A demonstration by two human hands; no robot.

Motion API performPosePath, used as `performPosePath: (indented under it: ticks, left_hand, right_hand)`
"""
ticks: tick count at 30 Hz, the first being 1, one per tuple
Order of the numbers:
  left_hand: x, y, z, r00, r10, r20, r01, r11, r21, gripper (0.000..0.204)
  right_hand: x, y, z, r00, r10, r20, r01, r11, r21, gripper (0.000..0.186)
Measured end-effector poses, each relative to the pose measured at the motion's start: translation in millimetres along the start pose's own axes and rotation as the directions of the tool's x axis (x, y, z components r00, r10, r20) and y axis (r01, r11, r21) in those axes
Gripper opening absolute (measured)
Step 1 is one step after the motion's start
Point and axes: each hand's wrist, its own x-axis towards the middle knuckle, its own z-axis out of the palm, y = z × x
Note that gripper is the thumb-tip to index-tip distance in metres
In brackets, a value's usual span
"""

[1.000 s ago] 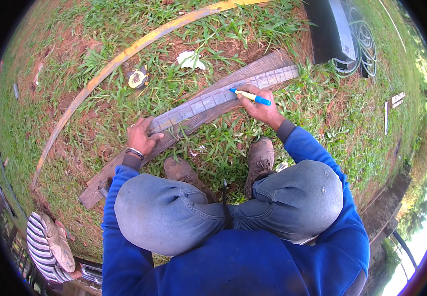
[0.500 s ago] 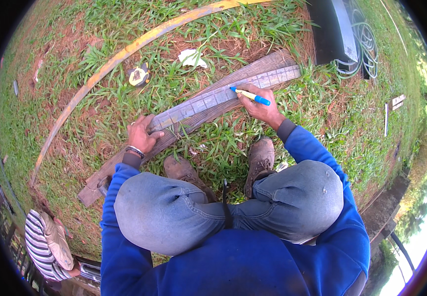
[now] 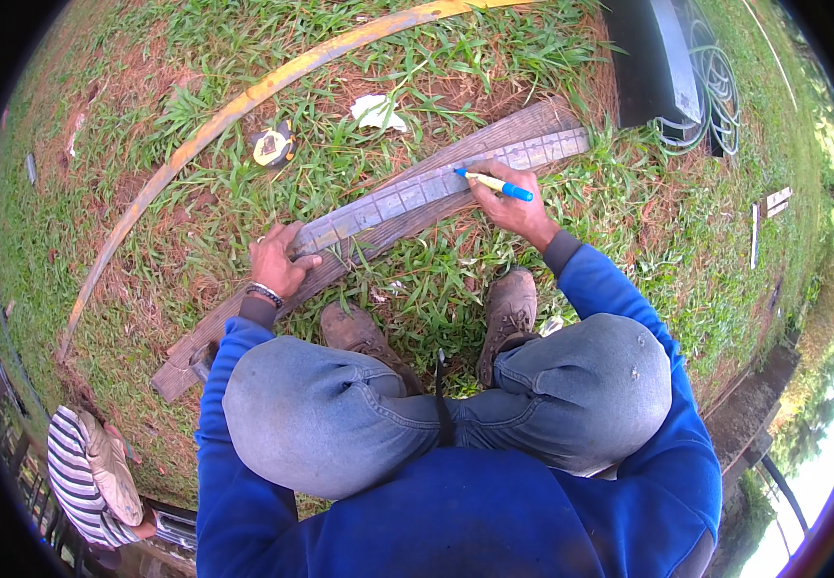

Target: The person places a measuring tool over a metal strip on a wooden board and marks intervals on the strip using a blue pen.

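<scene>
A flat grey metal strip (image 3: 398, 200) with dark cross lines along its length lies slanted over a weathered wooden plank (image 3: 178, 374) on the grass. My left hand (image 3: 280, 265) grips the strip's lower left end, thumb on its near side and fingers over its far side. In my right hand (image 3: 513, 207) is a blue and pale yellow marker (image 3: 490, 181), held like a pen. Its dark tip touches the strip's face right of the middle, or hovers just over it; I cannot tell which.
Beyond the plank lie a yellow-and-black tape measure (image 3: 273, 146) and a white scrap (image 3: 377, 112). A long curved yellowish bar (image 3: 229, 114) sweeps past them. At far right stand a dark boxy object (image 3: 663, 72) and coiled cable (image 3: 718, 91). Another person (image 3: 90, 472) in stripes is at lower left.
My right hand and the marker have shifted slightly right along the strip, and the marker's angle has altered a little. The left hand stays on the strip's end.
</scene>
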Motion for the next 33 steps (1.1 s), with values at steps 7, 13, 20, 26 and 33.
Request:
performPosePath:
  ticks: [7,13,20,26,33]
  left_hand:
    - [3,16,-15,0.989,-0.081,0.126,0.091,0.993,-0.073,0.08]
    - [-2,2,-3,0.996,0.06,-0.061,-0.059,0.998,0.032,0.073]
    - [1,13,-11,1.0,-0.002,-0.001,0.002,1.0,-0.003,0.072]
    - [-2,2,-3,0.998,0.039,-0.045,-0.037,0.999,0.03,0.07]
    - [-1,4,-4,0.998,0.049,-0.038,-0.05,0.999,-0.009,0.07]
  right_hand:
    - [0,1,-1,1.0,-0.012,0.004,0.012,1.0,0.006,0.023]
    - [2,-1,0,0.995,-0.098,0.013,0.098,0.995,-0.013,0.022]
    - [1,-11,7,0.998,-0.067,0.015,0.066,0.995,0.08,0.023]
    - [3,-23,20,0.992,-0.107,0.065,0.103,0.993,0.06,0.021]
    - [5,-22,21,0.99,-0.13,0.06,0.129,0.991,0.016,0.021]
